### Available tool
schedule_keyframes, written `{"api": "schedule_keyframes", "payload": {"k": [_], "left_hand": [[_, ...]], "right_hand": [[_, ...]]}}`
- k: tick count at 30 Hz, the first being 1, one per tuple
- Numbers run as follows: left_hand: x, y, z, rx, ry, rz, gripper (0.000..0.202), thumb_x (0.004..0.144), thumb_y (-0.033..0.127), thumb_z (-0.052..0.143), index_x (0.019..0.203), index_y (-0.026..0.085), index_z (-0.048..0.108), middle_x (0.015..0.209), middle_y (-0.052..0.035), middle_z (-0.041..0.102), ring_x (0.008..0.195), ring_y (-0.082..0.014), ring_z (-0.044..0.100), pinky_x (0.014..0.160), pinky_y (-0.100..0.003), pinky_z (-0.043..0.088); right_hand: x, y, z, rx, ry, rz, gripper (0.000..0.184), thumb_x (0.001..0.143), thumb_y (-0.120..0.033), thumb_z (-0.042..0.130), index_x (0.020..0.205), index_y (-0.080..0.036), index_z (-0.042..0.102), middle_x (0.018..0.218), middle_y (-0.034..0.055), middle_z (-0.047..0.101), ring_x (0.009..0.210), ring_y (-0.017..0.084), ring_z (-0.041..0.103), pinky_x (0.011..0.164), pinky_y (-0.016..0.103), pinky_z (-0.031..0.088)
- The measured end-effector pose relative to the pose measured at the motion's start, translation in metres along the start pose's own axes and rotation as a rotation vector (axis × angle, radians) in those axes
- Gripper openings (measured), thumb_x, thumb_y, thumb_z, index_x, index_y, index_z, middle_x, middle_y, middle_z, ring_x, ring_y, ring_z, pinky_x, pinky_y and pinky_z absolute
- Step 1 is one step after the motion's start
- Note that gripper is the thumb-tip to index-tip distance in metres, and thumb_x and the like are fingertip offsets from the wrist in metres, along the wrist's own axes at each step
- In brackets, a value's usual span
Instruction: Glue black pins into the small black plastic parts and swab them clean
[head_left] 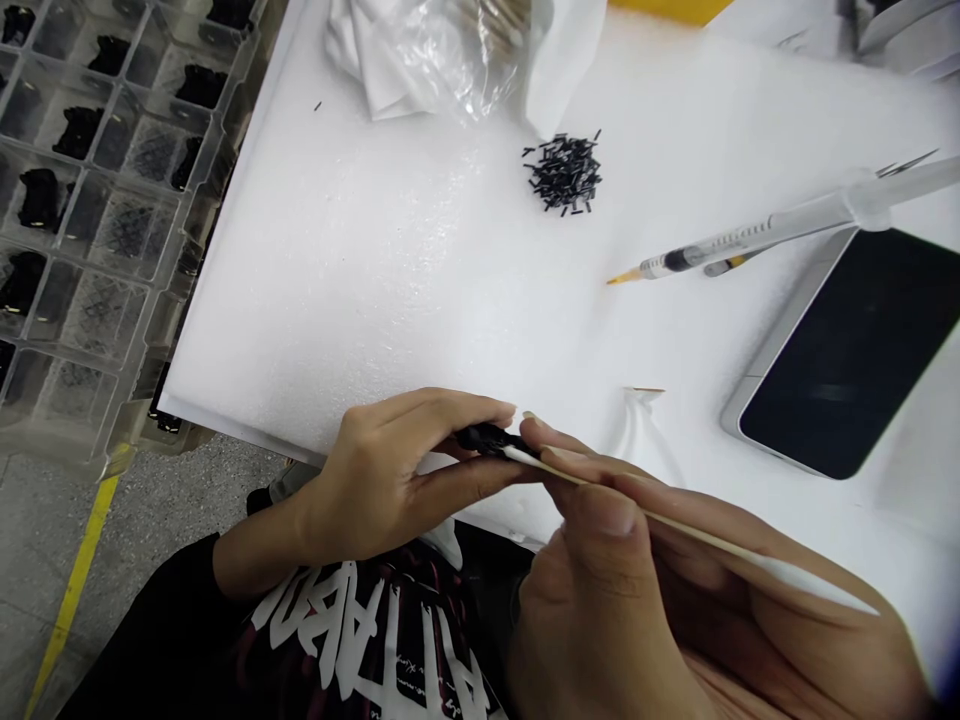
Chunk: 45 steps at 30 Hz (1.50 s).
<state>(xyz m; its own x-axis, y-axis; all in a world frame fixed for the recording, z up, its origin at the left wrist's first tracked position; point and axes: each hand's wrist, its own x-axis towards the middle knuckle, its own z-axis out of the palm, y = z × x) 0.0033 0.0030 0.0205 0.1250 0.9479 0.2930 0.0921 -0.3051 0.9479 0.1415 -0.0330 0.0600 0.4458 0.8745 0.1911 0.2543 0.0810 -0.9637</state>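
Small black part (484,438) — pinched at the fingertips of the left hand (375,480), a white stick (720,535) pressed to it from the right hand (622,580), fingers closed — could flick away if the stick slips.

Small black part (487,438) pinched above white foam sheet (337,300)
Left hand (382,480) holds it, right hand (622,570) touches white stick (795,580) to it. Black pieces pile (564,173) far on foam; syringe (720,240), phone (847,350) right; compartment tray (97,200) left.
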Motion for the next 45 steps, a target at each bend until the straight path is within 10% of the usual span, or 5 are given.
{"api": "schedule_keyframes", "payload": {"k": [45], "left_hand": [[-0.0007, 0.0009, -0.0018, 0.000, -0.023, -0.022, 0.014, 0.112, 0.022, 0.087, 0.125, 0.017, 0.084, 0.118, -0.0096, 0.095, 0.104, -0.0236, 0.094, 0.094, -0.029, 0.080]], "right_hand": [[0.0053, 0.0003, 0.0055, 0.052, -0.047, -0.087, 0.024, 0.095, -0.002, 0.090, 0.110, -0.021, 0.089, 0.111, -0.0021, 0.093, 0.098, 0.018, 0.092, 0.099, 0.028, 0.079]]}}
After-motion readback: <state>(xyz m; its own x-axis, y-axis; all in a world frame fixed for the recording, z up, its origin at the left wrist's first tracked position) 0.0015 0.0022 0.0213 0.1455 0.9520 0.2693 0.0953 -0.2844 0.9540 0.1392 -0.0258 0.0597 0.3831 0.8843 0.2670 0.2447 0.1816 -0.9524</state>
